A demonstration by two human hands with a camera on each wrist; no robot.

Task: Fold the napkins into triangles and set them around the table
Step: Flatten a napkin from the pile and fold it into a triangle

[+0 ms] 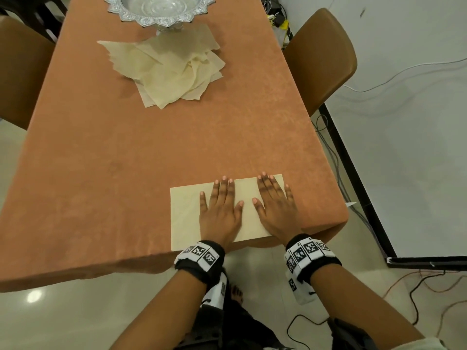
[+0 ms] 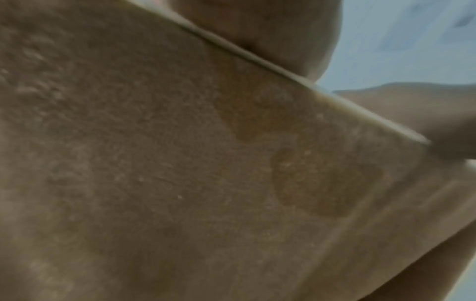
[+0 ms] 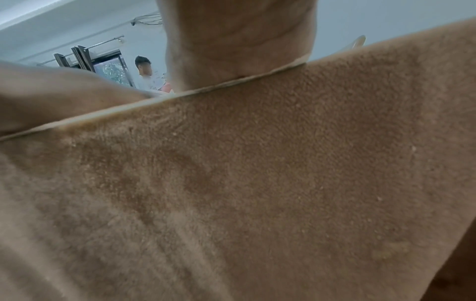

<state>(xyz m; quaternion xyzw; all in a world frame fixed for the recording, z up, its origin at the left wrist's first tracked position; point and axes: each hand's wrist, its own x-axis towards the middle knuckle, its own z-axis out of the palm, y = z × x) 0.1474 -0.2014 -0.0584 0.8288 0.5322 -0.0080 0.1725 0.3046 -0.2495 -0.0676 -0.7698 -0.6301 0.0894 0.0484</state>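
Beyond hands [image 1: 246,208], napkin pile [image 1: 164,69], silver tray [image 1: 159,8].

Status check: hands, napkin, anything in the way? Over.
Left hand and right hand both flat, fingers straight, pressing the napkin. Napkin lies at the table's near edge, no triangle yet. Napkin pile further up, well apart. Nothing blocking.

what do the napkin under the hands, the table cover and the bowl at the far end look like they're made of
Napkin: probably thin paper, matte cream; it lies flat with crisp edges.
Table cover: seemingly a soft, velvety fabric, matte orange-brown; the right wrist view shows a fuzzy nap.
Bowl: likely embossed metal, shiny silver, with a scalloped rim.
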